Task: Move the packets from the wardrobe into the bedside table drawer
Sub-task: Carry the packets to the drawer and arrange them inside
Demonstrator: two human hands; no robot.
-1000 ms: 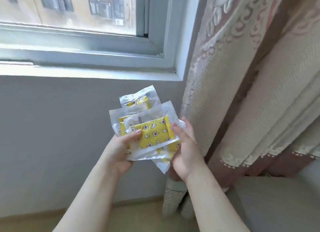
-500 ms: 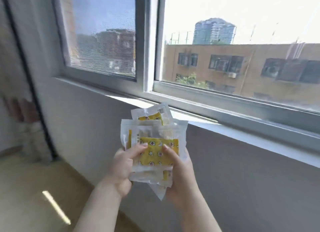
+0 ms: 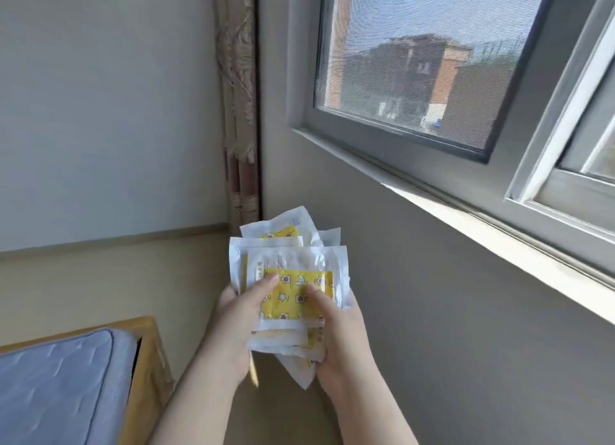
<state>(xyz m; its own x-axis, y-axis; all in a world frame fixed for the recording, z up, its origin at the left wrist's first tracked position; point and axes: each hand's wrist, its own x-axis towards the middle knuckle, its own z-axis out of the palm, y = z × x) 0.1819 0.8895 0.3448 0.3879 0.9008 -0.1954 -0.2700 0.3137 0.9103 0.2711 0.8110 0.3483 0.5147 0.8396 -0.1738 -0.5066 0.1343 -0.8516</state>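
- left hand (image 3: 233, 324) and right hand (image 3: 339, 338) together pinch the clear plastic packets with yellow star print (image 3: 293, 278).
- View has swung: wooden bed with blue mattress (image 3: 60, 378) now left of hands; carry likely under way, drawer unseen.

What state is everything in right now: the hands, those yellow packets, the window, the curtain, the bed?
packets: unopened, stacked in a loose fan, held in the air between both hands.
left hand: grips the stack's left side, thumb on top.
right hand: grips the stack's right side, thumb on top.
curtain: drawn back, bunched in the corner.
window: mesh screen over this pane; open or closed, cannot tell.
mattress: bare, lying in the wooden bed frame.
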